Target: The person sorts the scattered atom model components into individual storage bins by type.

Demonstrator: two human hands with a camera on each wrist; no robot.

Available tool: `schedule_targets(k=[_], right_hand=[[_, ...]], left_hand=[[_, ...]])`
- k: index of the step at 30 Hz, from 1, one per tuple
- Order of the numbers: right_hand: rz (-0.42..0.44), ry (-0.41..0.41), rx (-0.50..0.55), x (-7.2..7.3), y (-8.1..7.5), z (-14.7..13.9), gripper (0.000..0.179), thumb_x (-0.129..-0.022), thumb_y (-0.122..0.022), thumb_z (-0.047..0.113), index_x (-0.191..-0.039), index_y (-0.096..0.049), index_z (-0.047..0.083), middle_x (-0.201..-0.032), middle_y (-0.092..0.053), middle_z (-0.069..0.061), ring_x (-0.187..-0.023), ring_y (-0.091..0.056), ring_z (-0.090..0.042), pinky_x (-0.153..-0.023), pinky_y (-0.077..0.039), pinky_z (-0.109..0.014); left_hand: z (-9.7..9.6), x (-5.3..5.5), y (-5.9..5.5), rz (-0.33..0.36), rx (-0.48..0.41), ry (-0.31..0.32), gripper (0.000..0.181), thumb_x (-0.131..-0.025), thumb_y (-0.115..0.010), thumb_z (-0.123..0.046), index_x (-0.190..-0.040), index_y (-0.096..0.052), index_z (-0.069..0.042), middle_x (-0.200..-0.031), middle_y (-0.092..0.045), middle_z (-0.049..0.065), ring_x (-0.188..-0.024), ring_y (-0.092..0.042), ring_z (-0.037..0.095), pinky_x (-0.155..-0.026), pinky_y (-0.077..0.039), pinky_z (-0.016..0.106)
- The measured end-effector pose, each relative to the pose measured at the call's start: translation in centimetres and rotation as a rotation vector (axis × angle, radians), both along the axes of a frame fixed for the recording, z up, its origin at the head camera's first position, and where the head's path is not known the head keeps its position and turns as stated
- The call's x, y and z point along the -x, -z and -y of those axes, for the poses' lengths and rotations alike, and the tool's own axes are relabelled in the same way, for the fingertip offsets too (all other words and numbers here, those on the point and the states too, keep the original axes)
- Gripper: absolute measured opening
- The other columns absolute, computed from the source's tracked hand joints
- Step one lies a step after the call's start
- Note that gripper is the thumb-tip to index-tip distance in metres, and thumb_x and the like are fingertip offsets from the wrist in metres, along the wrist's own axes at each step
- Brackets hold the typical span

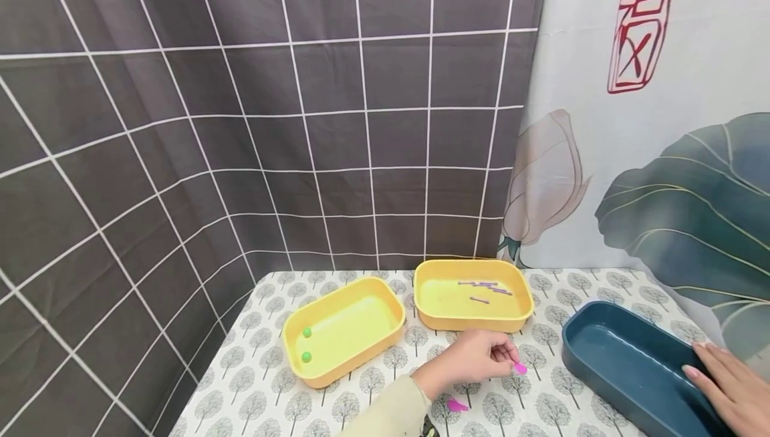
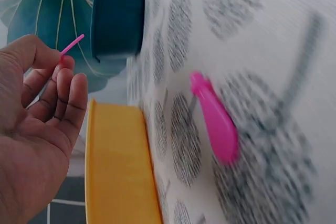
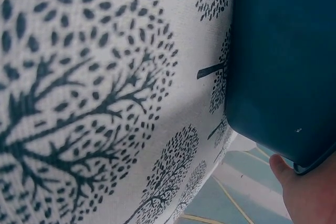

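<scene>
In the head view my left hand (image 1: 481,357) is above the table in front of the yellow trays, pinching a small pink piece (image 1: 520,368) between thumb and fingertip. The left wrist view shows that piece only as a thin strip. Below it, on the cloth, lies another pink piece (image 2: 218,119), narrow-necked like an uninflated balloon. My right hand (image 1: 728,383) holds the right-hand rim of a dark blue tray (image 1: 577,357), thumb on the inside. Part of that grip is hidden; the right wrist view shows one digit beside the tray's rim.
The left yellow tray (image 1: 333,373) contains two green balls (image 1: 307,357). Several thin purple sticks (image 1: 493,288) lie in the other yellow tray (image 1: 475,323). A tree-patterned cloth (image 1: 240,383) covers the table, and hanging curtains (image 1: 337,143) close off the back and sides.
</scene>
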State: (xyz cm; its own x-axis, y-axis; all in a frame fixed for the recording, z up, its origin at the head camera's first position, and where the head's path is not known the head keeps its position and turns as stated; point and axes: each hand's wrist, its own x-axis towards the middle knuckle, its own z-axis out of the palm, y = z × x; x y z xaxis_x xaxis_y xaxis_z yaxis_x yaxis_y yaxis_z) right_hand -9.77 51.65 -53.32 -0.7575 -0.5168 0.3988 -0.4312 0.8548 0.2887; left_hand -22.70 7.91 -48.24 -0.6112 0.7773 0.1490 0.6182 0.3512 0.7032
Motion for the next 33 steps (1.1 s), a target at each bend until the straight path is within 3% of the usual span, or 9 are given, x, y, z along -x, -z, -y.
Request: schedule_targets(k=[1,5,8,15,22,29,33], right_hand=[[-0.071,-0.053,-0.062,-0.2,-0.2,-0.2,0.095,-0.095,-0.043,0.068,-0.164,-0.006,0.016,-0.17,0.014,-0.009,-0.155,0.017,-0.023,-0.122,0.016,-0.028],[-0.045,-0.048,-0.048,-0.9,-0.8,0.2,0.125,-0.073,-0.064,0.08,-0.164,-0.007,0.014,-0.17,0.012,-0.014,-0.155,0.017,-0.025,-0.122,0.017,-0.03],[-0.049,-0.078,-0.026,-1.0,-1.1,0.4,0.133,-0.067,-0.067,0.083,-0.163,-0.011,0.01,-0.17,0.009,-0.016,-0.155,0.015,-0.026,-0.123,0.016,-0.031],[-0.066,-0.144,0.005,-1.1,-1.4,0.5,0.132,-0.066,-0.065,0.086,-0.16,-0.022,0.003,-0.169,0.003,-0.019,-0.156,0.011,-0.026,-0.123,0.012,-0.03],[-0.097,-0.174,0.025,-1.0,-1.0,0.4,0.121,-0.075,-0.06,0.082,-0.157,-0.027,-0.001,-0.17,0.001,-0.016,-0.156,0.007,-0.025,-0.125,0.008,-0.03],[-0.067,-0.099,0.012,-1.6,-1.2,1.0,0.128,-0.069,-0.065,0.083,-0.159,-0.024,0.002,-0.17,0.004,-0.013,-0.156,0.01,-0.022,-0.124,0.011,-0.029],[-0.055,-0.085,0.012,-1.7,-1.4,1.0,0.121,-0.071,-0.068,0.077,-0.156,-0.03,0.0,-0.17,-0.001,-0.015,-0.157,0.008,-0.023,-0.124,0.009,-0.03]], left_hand=[[-0.4,-0.1,-0.1,0.008,-0.006,-0.005,0.013,-0.083,-0.073,-0.007,-0.091,-0.072,-0.016,-0.08,-0.064,-0.016,-0.072,-0.052,-0.013,-0.069,-0.048,0.005],[-2.3,-0.4,-0.4,0.039,-0.048,-0.021,0.013,-0.082,-0.073,-0.006,-0.091,-0.073,-0.015,-0.077,-0.059,-0.021,-0.071,-0.052,-0.014,-0.069,-0.049,0.004],[-3.7,-0.5,-0.5,0.042,-0.067,-0.024,0.009,-0.085,-0.073,-0.008,-0.091,-0.074,-0.014,-0.076,-0.06,-0.021,-0.07,-0.052,-0.014,-0.069,-0.049,0.004],[-6.7,-0.9,-1.2,-0.007,-0.023,-0.039,0.006,-0.089,-0.074,-0.014,-0.092,-0.075,-0.019,-0.074,-0.058,-0.024,-0.067,-0.05,-0.016,-0.066,-0.046,0.002],[-9.6,-1.1,-1.8,0.068,-0.05,-0.085,0.009,-0.088,-0.075,-0.016,-0.093,-0.075,-0.023,-0.073,-0.059,-0.026,-0.066,-0.053,-0.012,-0.064,-0.048,0.007],[-12.1,-1.2,-1.6,0.11,-0.1,-0.141,0.006,-0.088,-0.075,-0.018,-0.09,-0.075,-0.024,-0.072,-0.057,-0.025,-0.064,-0.052,-0.01,-0.062,-0.047,0.008],[-13.3,-0.8,-1.8,0.087,-0.11,-0.155,0.006,-0.088,-0.075,-0.019,-0.088,-0.074,-0.025,-0.073,-0.057,-0.025,-0.067,-0.052,-0.01,-0.064,-0.045,0.007]])
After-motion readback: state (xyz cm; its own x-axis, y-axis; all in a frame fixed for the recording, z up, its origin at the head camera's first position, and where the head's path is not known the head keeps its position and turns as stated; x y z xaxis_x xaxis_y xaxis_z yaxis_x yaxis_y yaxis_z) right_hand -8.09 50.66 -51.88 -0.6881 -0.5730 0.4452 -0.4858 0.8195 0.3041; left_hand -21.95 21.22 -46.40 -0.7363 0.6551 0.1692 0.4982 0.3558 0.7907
